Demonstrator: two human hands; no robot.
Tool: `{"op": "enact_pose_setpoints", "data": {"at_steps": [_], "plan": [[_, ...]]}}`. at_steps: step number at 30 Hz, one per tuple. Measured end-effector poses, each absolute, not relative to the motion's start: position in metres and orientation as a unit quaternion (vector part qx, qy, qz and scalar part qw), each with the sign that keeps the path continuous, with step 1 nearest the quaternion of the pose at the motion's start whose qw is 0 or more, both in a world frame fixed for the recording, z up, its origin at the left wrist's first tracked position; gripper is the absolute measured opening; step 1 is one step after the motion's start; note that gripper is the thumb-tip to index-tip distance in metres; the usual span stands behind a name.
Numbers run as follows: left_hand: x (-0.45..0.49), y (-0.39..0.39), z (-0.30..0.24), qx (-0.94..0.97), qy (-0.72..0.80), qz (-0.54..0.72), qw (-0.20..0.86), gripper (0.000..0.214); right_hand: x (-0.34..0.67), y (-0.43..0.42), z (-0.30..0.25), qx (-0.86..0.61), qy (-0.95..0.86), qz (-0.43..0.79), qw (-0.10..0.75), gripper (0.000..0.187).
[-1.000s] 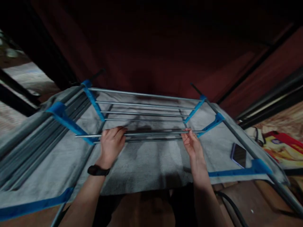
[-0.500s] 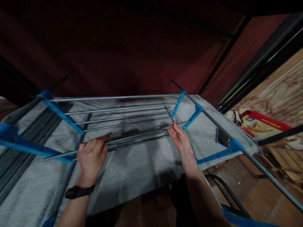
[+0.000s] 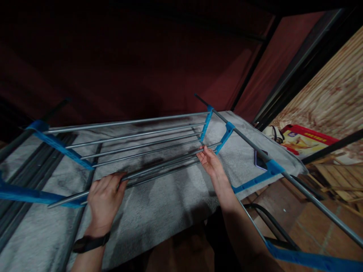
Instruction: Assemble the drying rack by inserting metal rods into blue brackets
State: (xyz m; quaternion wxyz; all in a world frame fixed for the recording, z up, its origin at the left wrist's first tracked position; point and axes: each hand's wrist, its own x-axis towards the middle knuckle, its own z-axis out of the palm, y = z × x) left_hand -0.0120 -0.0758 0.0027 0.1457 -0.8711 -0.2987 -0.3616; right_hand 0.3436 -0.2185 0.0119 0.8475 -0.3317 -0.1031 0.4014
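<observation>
My left hand (image 3: pixel 105 198), a dark band on its wrist, is wrapped over a grey metal rod (image 3: pixel 161 165) near its left end. Farther along, my right hand (image 3: pixel 210 160) pinches the same rod between thumb and fingers, palm turned upward. The rod's bare left tip sticks out past my left hand, over a lower blue plastic bracket (image 3: pixel 36 194). Around it stands a rack frame with blue brackets (image 3: pixel 61 145) and several fixed metal rods (image 3: pixel 136 134). The rod's right end lies near a blue bracket (image 3: pixel 225 135); whether it sits in it, I cannot tell.
Grey cloth (image 3: pixel 167 211) covers the surface beneath the rack. Dark tubes (image 3: pixel 36 166) lie at left. A phone (image 3: pixel 260 160) rests near the right side pole (image 3: pixel 246 140). Beyond are a red and yellow box (image 3: pixel 309 138) and wooden slats (image 3: pixel 337 177). A dark red curtain (image 3: pixel 127 68) hangs behind.
The view has shifted and tilted slightly, so the rack's left side appears lower and farther left. Both hands keep their grip on the rod, with little visible movement along it.
</observation>
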Motion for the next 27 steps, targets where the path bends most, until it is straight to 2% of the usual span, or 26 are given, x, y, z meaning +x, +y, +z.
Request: {"op": "enact_pose_setpoints", "data": {"at_steps": [27], "plan": [[-0.0055, -0.0785, 0.0044, -0.87, -0.282, -0.376, 0.149, 0.014, 0.3498, -0.2176, 0.0098, -0.343, -0.103, 0.385, 0.851, 0.015]]}}
